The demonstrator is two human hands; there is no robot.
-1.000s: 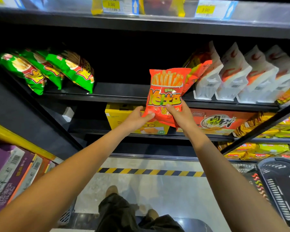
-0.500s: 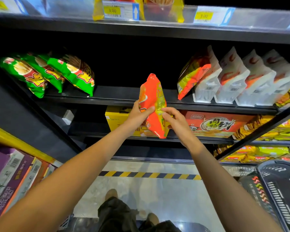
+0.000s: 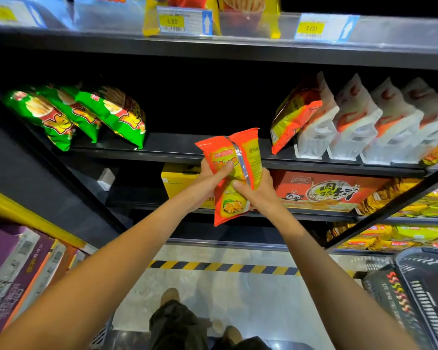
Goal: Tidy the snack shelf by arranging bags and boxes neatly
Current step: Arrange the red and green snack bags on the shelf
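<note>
1. Orange snack bag [image 3: 234, 173]: held in the air in front of the shelf, back seam side toward the camera, top tilted up and a bit right. It's on no shelf yet.
2. Left hand [image 3: 209, 184]: fingers curled round the bag's left edge, thumb pressed on the back panel. Grasping the bag.
3. Right hand [image 3: 257, 195]: fingers wrapped behind the right edge, thumb on the back lower down. Also grasping the bag, so it's a 2-hand hold.
4. Just above & beyond the fingers: middle shelf [image 3: 187, 152], w/ a bare stretch directly past the fingertips. Prob. the slot for this bag, but that's a judgement.
5. Up & right of the fingers: a matching orange-yellow bag [image 3: 292, 122] leaning vs. a row of white pouches [image 3: 359, 127]. The row stands fairly even; looks done.
6. Up & left, well apart from the fingers: green chip bags [image 3: 91, 114], 3 visible, slumped & overlapping. Likely need straightening.
7. Behind/below the fingers: yellow box [image 3: 177, 181] & red box [image 3: 321, 190] side by side on the lower shelf, fronts out. Seem OK.
8. Far right & low: black basket [image 3: 415, 294]. Contents hard to read.
9. Progress: mid-task, I'd say. Left: set this bag down, prob. face out, then fix the green bags.
</note>
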